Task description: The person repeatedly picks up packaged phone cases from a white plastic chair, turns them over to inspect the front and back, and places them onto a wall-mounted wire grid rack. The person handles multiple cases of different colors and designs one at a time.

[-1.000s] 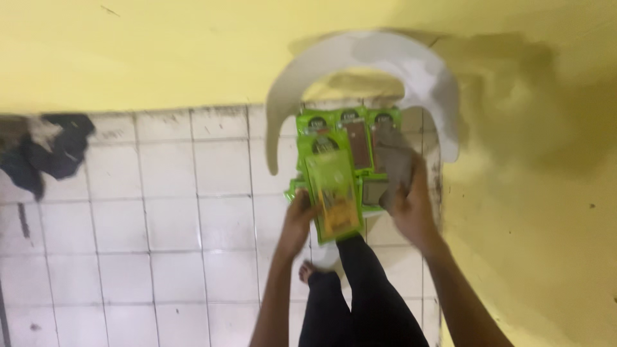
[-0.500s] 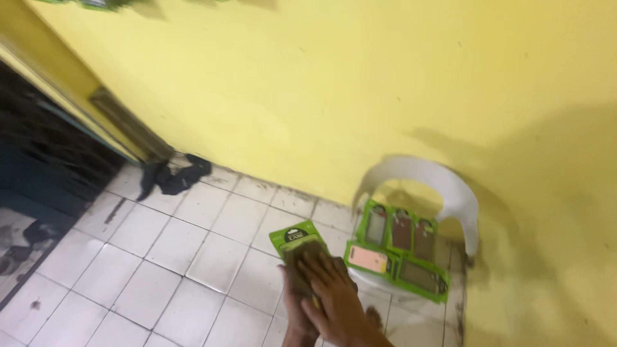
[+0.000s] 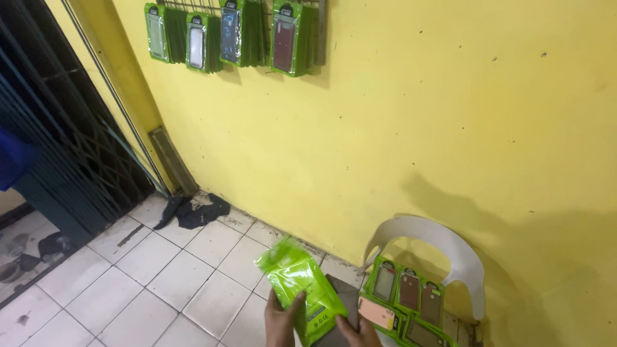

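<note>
I count four bunches of green packets (image 3: 222, 32) hanging on the yellow wall (image 3: 418, 115) at twelve o'clock, and about six more packets (image 3: 408, 292) lying on the white plastic chair (image 3: 450, 247) at five o'clock. My left hand (image 3: 281, 321) and right hand (image 3: 360, 333) sit at six o'clock, both grasping one bright green packet (image 3: 302, 286), fingers curled round its lower edge; the packet tilts up toward eleven o'clock, over the white tiled floor (image 3: 160, 283). One dark cloth (image 3: 193, 212) lies at nine o'clock by the wall's foot, near a black folding gate (image 3: 58, 148). A dark flat piece behind the held packet is partly hidden.
</note>
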